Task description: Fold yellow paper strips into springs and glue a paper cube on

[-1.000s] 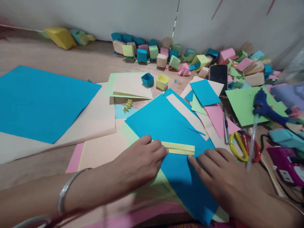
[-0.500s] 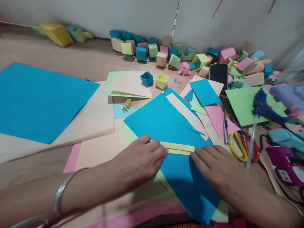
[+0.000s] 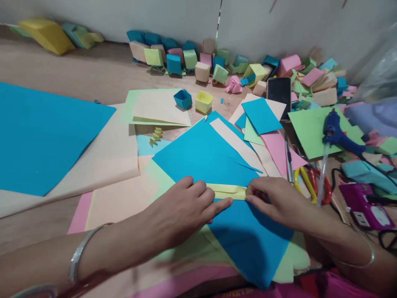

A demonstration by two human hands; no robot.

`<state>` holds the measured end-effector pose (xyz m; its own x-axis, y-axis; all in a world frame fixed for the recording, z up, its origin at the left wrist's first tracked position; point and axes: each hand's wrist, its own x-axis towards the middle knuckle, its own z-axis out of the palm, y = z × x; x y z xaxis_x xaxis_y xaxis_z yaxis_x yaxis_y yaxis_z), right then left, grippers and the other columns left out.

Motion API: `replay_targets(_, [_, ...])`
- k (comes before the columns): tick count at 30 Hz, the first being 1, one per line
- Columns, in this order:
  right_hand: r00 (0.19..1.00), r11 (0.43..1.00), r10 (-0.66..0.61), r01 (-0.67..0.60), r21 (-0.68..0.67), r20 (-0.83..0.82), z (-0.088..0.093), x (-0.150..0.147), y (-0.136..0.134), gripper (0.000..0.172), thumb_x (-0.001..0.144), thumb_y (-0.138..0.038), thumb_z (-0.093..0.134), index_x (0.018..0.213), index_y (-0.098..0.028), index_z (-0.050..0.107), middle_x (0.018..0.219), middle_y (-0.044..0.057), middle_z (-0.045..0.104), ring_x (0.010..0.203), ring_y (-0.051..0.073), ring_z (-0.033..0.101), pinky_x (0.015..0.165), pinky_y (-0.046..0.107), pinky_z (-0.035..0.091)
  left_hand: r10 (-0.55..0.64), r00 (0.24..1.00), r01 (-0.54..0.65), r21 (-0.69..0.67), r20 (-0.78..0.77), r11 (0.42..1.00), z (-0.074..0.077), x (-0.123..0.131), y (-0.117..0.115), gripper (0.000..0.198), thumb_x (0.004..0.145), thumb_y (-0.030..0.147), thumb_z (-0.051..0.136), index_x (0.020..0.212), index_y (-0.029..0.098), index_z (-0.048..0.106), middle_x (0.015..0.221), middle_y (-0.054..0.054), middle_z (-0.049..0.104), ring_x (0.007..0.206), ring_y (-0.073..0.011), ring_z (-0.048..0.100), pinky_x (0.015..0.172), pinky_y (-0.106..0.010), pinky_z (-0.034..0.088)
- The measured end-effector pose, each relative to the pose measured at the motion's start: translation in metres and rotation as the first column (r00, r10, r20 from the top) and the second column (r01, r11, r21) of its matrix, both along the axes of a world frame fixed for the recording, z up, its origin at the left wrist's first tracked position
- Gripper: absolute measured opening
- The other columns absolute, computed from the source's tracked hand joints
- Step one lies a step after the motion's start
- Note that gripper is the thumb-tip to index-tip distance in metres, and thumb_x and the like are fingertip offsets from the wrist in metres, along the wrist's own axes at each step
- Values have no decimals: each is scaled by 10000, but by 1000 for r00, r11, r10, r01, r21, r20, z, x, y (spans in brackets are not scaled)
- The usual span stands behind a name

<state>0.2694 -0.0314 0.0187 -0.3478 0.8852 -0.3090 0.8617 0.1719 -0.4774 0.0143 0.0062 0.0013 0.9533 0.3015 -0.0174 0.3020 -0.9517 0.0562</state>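
Observation:
A narrow folded strip of yellow paper (image 3: 228,191) lies across the blue paper sheet (image 3: 245,236). At the strip's left end is my left hand (image 3: 186,203), fingers mostly curled, one finger stretched along the strip's lower edge. My right hand (image 3: 274,200) pinches the right end between thumb and fingers. Between the hands the strip's fold gapes slightly. A pale peach strip (image 3: 235,142) lies on the blue sheet beyond my hands. Farther back stand a small open blue paper box (image 3: 182,99) and a yellow one (image 3: 204,102).
Paper boxes (image 3: 174,64) line the wall, with a heap of paper pieces at the right. A blue glue gun (image 3: 333,128), scissors (image 3: 305,182), a pen (image 3: 288,161), a phone (image 3: 279,98) and a purple device (image 3: 366,205) lie right. Another blue sheet (image 3: 49,136) lies left.
My right hand has turned from lying over the strip's end to pinching it. One left finger now stretches along the strip, and the strip's fold has lifted a little. The view has shifted slightly.

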Motion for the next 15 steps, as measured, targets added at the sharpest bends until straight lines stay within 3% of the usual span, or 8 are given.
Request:
replay_targets(5, [996, 998, -68, 68, 2, 50, -2, -5, 2, 175, 847, -195, 514, 680, -185, 565, 592, -19, 560, 543, 114, 491, 505, 243, 272, 44, 999, -45, 31, 30, 998, -4, 4, -1, 375, 927, 392, 540, 1281, 271, 505, 787, -10, 573, 702, -201, 435, 580, -351, 180])
replay_targets(15, [990, 996, -80, 74, 58, 114, -11, -6, 5, 135, 763, -191, 573, 631, -183, 545, 531, -35, 538, 499, 101, 479, 495, 245, 229, 50, 998, -51, 2, 37, 999, -3, 3, 1, 381, 906, 411, 576, 1258, 274, 527, 788, -9, 586, 710, -200, 442, 585, -351, 168])
